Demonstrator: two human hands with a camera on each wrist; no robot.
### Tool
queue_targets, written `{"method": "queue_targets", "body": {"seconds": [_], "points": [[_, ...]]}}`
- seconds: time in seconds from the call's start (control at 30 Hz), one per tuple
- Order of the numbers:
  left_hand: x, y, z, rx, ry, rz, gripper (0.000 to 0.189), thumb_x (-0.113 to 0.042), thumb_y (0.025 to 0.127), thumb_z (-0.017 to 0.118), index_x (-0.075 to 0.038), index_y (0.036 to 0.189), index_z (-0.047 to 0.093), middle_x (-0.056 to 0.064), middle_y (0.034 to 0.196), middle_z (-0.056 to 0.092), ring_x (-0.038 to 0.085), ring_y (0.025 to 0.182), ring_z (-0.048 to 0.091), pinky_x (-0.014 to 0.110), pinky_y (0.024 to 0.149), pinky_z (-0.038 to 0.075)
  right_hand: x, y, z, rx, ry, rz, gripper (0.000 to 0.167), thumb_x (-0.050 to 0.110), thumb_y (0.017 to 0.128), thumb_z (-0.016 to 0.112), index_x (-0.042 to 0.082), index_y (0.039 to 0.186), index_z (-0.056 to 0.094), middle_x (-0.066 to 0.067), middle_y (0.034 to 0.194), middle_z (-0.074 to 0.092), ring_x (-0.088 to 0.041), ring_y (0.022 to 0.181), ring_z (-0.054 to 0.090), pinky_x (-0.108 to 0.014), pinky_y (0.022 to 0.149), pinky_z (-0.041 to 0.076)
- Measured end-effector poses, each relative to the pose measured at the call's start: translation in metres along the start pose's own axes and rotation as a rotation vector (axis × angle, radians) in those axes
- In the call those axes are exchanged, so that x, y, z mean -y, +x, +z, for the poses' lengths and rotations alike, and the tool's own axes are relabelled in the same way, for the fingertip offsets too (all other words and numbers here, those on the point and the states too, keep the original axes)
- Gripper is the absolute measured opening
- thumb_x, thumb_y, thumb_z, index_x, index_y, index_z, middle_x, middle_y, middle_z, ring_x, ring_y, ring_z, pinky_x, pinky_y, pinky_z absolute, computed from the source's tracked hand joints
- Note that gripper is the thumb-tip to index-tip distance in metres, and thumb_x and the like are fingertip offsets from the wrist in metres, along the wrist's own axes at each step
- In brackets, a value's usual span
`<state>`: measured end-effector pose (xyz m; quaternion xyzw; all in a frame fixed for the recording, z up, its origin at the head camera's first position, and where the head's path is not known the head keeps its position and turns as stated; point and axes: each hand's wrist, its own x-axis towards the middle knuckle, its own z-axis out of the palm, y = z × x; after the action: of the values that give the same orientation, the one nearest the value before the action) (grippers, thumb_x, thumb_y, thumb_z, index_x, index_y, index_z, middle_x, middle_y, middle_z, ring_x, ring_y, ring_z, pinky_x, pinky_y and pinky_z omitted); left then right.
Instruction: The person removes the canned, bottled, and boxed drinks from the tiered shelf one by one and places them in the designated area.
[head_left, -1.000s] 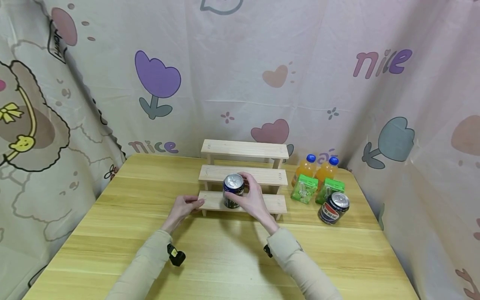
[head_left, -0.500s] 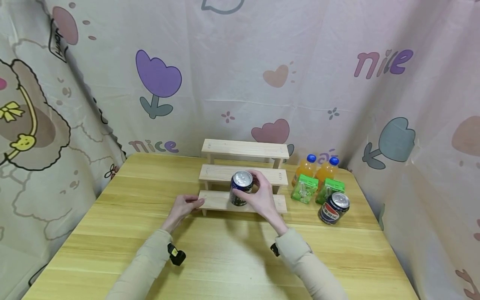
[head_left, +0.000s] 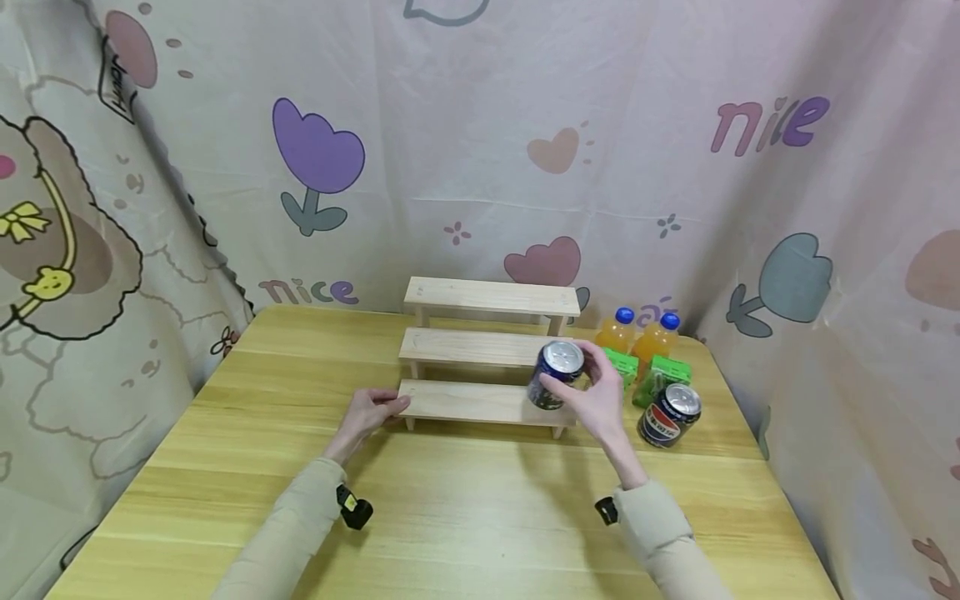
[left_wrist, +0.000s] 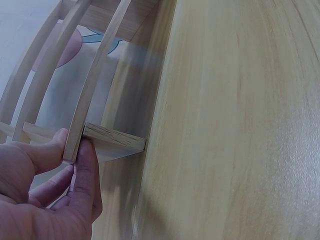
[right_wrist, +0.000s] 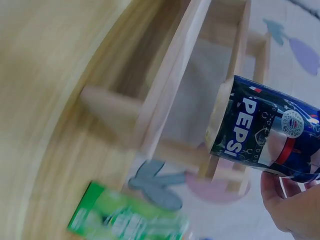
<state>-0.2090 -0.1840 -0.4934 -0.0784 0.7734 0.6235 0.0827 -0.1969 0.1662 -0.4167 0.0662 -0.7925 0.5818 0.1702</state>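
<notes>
A three-step wooden shelf (head_left: 465, 402) stands at the middle of the table. My left hand (head_left: 367, 417) pinches the left end of its lowest board between thumb and fingers, as the left wrist view shows up close at the board's end (left_wrist: 75, 140). My right hand (head_left: 600, 398) grips a dark blue Pepsi can (head_left: 553, 373) by its sides, thumb toward me. In the right wrist view the can (right_wrist: 270, 130) is held off the shelf, its base clear of the lowest board.
Right of the shelf stand two orange juice bottles (head_left: 654, 340) with blue caps and two green drink cartons (head_left: 660, 379), one partly behind my right hand. A second Pepsi can (head_left: 669, 415) stands in front of them. A patterned curtain (head_left: 465, 167) hangs behind the table (head_left: 450, 517).
My right hand has lifted the can off the middle of the lowest board and carried it right, to above that board's right end. My left hand has stayed on the shelf.
</notes>
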Motion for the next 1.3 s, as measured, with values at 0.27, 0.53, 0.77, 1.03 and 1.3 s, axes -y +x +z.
{"method": "queue_targets", "body": {"seconds": [0.27, 0.53, 0.77, 1.03, 1.3], "points": [[0.0, -0.001, -0.001, -0.005, -0.008, -0.004, 0.045, -0.009, 0.096, 0.068, 0.021, 0.127, 0.055, 0.035, 0.118, 0.066, 0.007, 0.078, 0.068, 0.027, 0.079, 0.061, -0.018, -0.003, -0.043, -0.08, -0.016, 0.061, 0.067, 0.003, 0.075, 0.087, 0.002, 0.135, 0.055, -0.017, 0.13, 0.063, 0.002, 0.109, 0.056, -0.007, 0.097, 0.043], [0.002, -0.002, 0.0, 0.002, -0.001, -0.002, 0.042, -0.007, 0.096, 0.067, 0.021, 0.125, 0.056, 0.035, 0.118, 0.066, 0.007, 0.078, 0.068, 0.027, 0.079, 0.061, -0.04, -0.012, -0.063, -0.146, -0.131, 0.152, 0.067, 0.007, 0.076, 0.087, 0.003, 0.134, 0.054, -0.016, 0.132, 0.062, -0.007, 0.115, 0.057, -0.003, 0.093, 0.041], [0.001, -0.003, 0.0, 0.007, -0.009, 0.003, 0.044, -0.008, 0.096, 0.067, 0.022, 0.126, 0.055, 0.035, 0.118, 0.066, 0.007, 0.079, 0.068, 0.027, 0.079, 0.061, -0.055, -0.016, -0.068, -0.119, -0.164, 0.23, 0.071, 0.012, 0.078, 0.086, 0.001, 0.138, 0.05, -0.023, 0.142, 0.056, -0.034, 0.132, 0.054, -0.025, 0.106, 0.045], [0.001, -0.002, 0.004, 0.01, -0.008, 0.0, 0.043, -0.008, 0.096, 0.067, 0.021, 0.126, 0.055, 0.034, 0.118, 0.066, 0.007, 0.079, 0.067, 0.026, 0.079, 0.061, -0.068, -0.018, -0.07, -0.105, -0.191, 0.277, 0.071, 0.009, 0.078, 0.085, -0.001, 0.139, 0.048, -0.027, 0.141, 0.056, -0.04, 0.134, 0.053, -0.029, 0.11, 0.046], [0.002, -0.001, 0.008, 0.013, -0.016, 0.009, 0.044, -0.008, 0.097, 0.066, 0.022, 0.126, 0.054, 0.036, 0.121, 0.065, 0.009, 0.083, 0.068, 0.026, 0.08, 0.061, -0.076, -0.022, -0.071, -0.118, -0.243, 0.267, 0.07, 0.009, 0.077, 0.086, -0.001, 0.137, 0.05, -0.028, 0.135, 0.061, -0.038, 0.124, 0.06, 0.004, 0.08, 0.035]]}}
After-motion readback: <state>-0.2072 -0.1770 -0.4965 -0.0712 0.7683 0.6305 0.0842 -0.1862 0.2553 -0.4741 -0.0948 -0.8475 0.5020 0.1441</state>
